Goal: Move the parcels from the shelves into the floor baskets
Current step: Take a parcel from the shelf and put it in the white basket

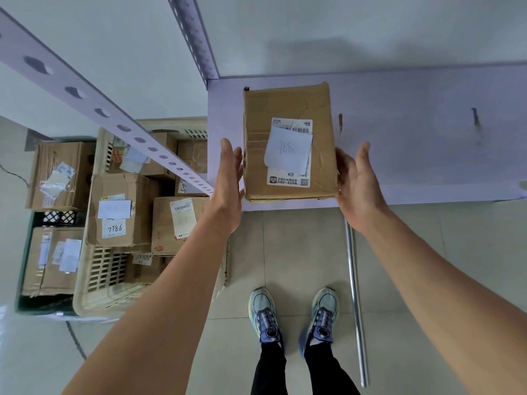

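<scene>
A brown cardboard parcel (288,109) with a white shipping label and a paper note lies at the front edge of the pale shelf board (413,132). My left hand (229,183) is at its left side with straight fingers, touching or almost touching the box. My right hand (356,181) presses its right side, fingers straight. Down on the floor to the left stands a cream slotted basket (105,277) holding several cardboard parcels. Left of that, a dark green basket (21,303) holds more parcels.
A perforated metal shelf upright (85,95) runs diagonally over the baskets, another upright (196,38) rises at the shelf's back corner. A metal rod (355,295) lies on the tiled floor right of my shoes (293,315). The shelf's right part carries nothing but scuffs.
</scene>
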A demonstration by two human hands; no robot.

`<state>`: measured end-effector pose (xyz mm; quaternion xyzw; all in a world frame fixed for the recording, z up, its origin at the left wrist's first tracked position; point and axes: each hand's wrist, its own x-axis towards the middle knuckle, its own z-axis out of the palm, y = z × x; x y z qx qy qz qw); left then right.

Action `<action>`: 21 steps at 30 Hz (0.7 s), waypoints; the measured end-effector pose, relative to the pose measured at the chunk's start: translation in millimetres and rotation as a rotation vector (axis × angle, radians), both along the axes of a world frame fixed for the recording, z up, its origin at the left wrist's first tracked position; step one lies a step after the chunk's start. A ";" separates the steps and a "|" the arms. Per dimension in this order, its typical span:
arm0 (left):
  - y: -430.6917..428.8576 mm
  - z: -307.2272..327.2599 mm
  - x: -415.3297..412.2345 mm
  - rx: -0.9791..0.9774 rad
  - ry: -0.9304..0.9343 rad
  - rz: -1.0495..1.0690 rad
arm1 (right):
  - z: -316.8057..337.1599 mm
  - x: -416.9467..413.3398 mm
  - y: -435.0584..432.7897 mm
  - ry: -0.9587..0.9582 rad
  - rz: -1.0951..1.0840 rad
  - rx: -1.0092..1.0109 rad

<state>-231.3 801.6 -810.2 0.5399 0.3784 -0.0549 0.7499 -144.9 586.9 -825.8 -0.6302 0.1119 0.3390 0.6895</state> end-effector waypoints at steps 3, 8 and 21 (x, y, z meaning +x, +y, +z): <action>-2.7 1.8 1.3 -0.027 -0.017 -0.030 | 1.5 1.0 5.8 0.003 0.013 0.011; -7.7 14.8 -6.5 -0.012 -0.154 -0.086 | 14.9 -16.5 10.4 -0.116 -0.035 0.052; -35.2 54.4 -83.0 0.008 -0.291 -0.094 | 57.5 -98.7 -21.9 -0.280 -0.100 0.123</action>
